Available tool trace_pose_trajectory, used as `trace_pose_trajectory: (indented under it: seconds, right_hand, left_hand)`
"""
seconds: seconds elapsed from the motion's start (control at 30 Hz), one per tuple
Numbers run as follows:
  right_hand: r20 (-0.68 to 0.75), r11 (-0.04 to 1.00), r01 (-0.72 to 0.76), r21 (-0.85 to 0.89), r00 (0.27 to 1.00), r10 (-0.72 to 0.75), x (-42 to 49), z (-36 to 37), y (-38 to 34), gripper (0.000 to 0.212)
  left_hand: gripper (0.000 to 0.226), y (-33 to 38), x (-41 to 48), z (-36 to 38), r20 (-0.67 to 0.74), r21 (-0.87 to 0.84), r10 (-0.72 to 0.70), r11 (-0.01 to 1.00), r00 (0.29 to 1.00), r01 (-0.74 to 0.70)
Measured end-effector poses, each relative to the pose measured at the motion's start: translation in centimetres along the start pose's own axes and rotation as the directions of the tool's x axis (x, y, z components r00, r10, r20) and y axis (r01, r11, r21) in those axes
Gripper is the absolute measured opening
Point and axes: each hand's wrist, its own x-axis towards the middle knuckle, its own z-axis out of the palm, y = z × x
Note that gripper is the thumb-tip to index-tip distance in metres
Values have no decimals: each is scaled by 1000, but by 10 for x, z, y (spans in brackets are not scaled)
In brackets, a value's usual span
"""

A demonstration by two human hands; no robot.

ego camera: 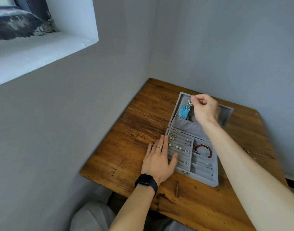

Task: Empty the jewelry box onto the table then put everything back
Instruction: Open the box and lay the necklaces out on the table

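Head view: right hand pinched the hook of a blue feather earring between thumb and forefinger, other fingers curled, with the earring dangling just left of the grip over the fabric pocket of the open lid. Below the grip sat the grey jewelry box tray, with small earrings in its slotted rows and a red bead bracelet in a compartment under the wrist. Further down-left, left hand lay flat, fingers straight, across the tray's left edge and the wooden table, thumb on the rows, black watch on its wrist.
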Motion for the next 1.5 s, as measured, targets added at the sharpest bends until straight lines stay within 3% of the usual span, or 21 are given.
trace_pose_trajectory:
  seconds: [0.33, 0.5, 0.7, 0.9, 1.03, 1.17, 1.33, 1.5]
  right_hand:
    - [60, 974, 77, 214, 994, -91, -28, -47, 4, 8]
    - [195, 966, 13, 257, 979, -65, -66, -79, 10, 5]
    - [369, 946, -99, 307, 929, -23, -125, -99, 26, 5]
    - [512, 912, -208, 354, 859, -3, -182, -91, 44, 21]
    - [544, 868, -297, 399, 838, 37, -209, -85, 53, 30]
    - [550, 827, -374, 419, 830, 96, -227, -81, 59, 22]
    - [553, 809, -410, 422, 823, 129, -237, -78, 58, 13]
    - [579, 771, -435, 465, 808, 107, -236, -78, 55, 17]
  left_hand:
    - [74, -4, 2, -1, 36, -50, -6, 999, 999, 8]
    - [72, -9, 3, -22, 150, -296, -20, 953, 989, 64]
    - [43, 6, -17, -78, 79, -607, -46, 790, 996, 85]
    - [36, 27, -53, -109, 179, -685, 72, 725, 981, 72]
    - [14, 31, -79, -102, 113, -669, 65, 743, 991, 28]
    - [11, 30, -96, -92, 23, -611, 47, 791, 999, -23]
    - [13, 26, -103, -96, -100, -371, 123, 916, 987, -151]
    - [9, 24, -108, -106, -228, -82, 259, 955, 939, -284]
